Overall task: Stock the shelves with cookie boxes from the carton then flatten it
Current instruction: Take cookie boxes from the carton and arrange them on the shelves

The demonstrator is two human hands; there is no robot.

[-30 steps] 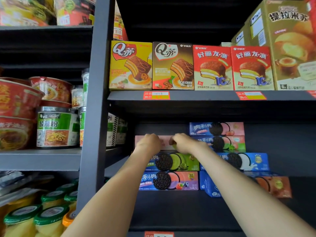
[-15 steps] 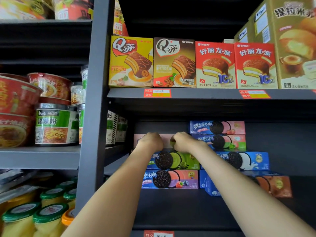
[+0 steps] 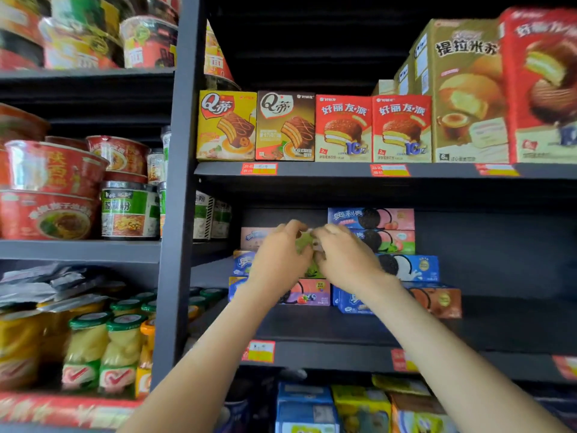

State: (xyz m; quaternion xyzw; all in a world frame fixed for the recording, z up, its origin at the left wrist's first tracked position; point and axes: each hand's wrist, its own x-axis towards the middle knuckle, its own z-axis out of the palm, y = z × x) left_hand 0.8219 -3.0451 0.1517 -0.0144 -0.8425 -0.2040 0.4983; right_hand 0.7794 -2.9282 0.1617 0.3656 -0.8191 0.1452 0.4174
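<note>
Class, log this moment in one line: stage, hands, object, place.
stage: stocking | left hand: at pink cookie box, grip unclear | right hand: same box | place: top of left stack, middle shelf

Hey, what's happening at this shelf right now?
A person is stocking the middle shelf. The left hand and right hand are both at the left stack of cookie boxes, in front of its pink top box and the green box below. Blur hides whether they grip anything. The carton is out of view.
</note>
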